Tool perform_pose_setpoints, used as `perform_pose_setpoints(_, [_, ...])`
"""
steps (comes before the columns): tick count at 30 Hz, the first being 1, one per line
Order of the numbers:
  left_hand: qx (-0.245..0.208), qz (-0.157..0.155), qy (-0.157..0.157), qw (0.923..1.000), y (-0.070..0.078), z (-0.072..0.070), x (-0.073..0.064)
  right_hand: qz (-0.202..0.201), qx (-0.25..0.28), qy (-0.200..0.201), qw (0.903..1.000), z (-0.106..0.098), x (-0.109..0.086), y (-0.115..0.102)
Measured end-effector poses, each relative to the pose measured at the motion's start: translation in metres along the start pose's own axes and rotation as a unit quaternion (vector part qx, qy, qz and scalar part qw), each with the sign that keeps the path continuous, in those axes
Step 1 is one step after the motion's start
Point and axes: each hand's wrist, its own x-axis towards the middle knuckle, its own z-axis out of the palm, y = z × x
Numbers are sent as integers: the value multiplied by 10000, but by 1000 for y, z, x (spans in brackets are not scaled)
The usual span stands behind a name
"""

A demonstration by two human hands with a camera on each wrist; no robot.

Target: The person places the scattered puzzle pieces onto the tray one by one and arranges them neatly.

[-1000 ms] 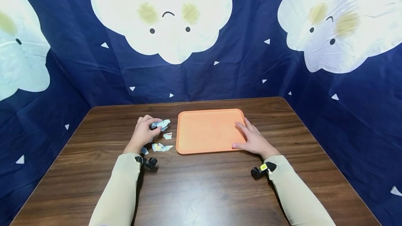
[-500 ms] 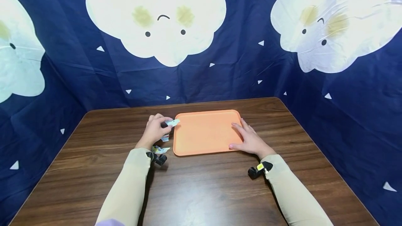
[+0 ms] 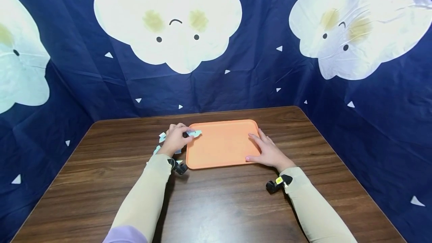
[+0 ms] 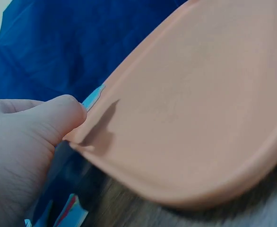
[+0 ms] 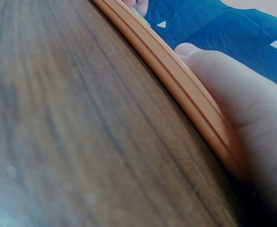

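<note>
In the head view, my left hand (image 3: 173, 140) pinches a torn scrap of light blue paper (image 3: 195, 133) over the back left corner of an orange tray (image 3: 221, 145). The left wrist view shows the scrap (image 4: 93, 99) between thumb and fingers, with its shadow falling on the tray (image 4: 190, 94). At the tray's right end my right hand (image 3: 270, 153) rests with fingers spread over the edge. Its thumb (image 5: 209, 71) lies along the tray's rim in the right wrist view. More paper scraps (image 3: 162, 137) lie on the table, partly hidden by the left hand and sleeve.
A brown wood-grain table (image 3: 216, 201) carries the tray. Dark blue cloth (image 3: 263, 85) printed with white clouds surrounds the table's back and sides. Small black cameras (image 3: 178, 167) are strapped to both wrists.
My left hand has moved right from the scraps to above the tray's corner, carrying one piece of paper. My right hand stays at the tray's right end. The head view has shifted slightly.
</note>
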Motion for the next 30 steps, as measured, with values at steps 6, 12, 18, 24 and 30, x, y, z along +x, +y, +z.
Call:
perform_pose_setpoints(6, [-26,-123,-206,9997,8,5,6,31,-8,-10,10000,1,0,0])
perform_pose_setpoints(12, [186,43,-349,9992,5,10,12,-31,15,24,10000,2,1,0])
perform_pose_setpoints(18, [356,52,-462,9983,4,12,16,-45,-6,42,10000,2,2,0])
perform_pose_setpoints(24, [455,-47,-465,9979,4,13,19,-13,-9,7,10000,1,-1,-2])
perform_pose_setpoints(30, [275,-292,-376,9985,5,16,19,-19,-35,23,10000,0,-1,-2])
